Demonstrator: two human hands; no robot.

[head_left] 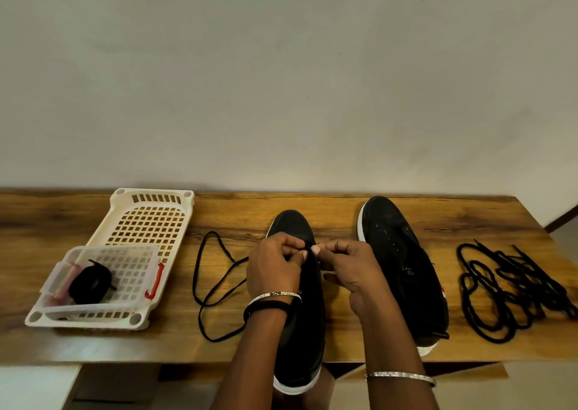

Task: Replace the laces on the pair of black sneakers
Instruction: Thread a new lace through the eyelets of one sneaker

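Wooden table [328, 209]: glossy, strong brown grain, set against a plain pale wall.

- Near sneaker [291, 225]: black upper, smooth rounded toe, white sole rim. Centre of the table, toe toward the wall, heel overhanging the front edge.
- Left hand [275, 265] and right hand [350, 269]: both over its front eyelets, fingers curled, thumb and forefinger tips pinching the flat black lace [194, 273]. The rest of that lace trails left across the wood in loose thin loops.
- Second sneaker [394, 247]: to the right, same build, eyelets bare, tongue showing.
- Pile of round laces [513, 287]: thicker, cord-like, tangled, further right, apart from the second sneaker.
- Cream plastic basket [150, 219]: far left, shallow, grid-perforated floor. Its near end holds a clear plastic box [125, 248] with a red latch [154, 284].
- Coiled black lace [90, 284]: inside the box, a tight roll.
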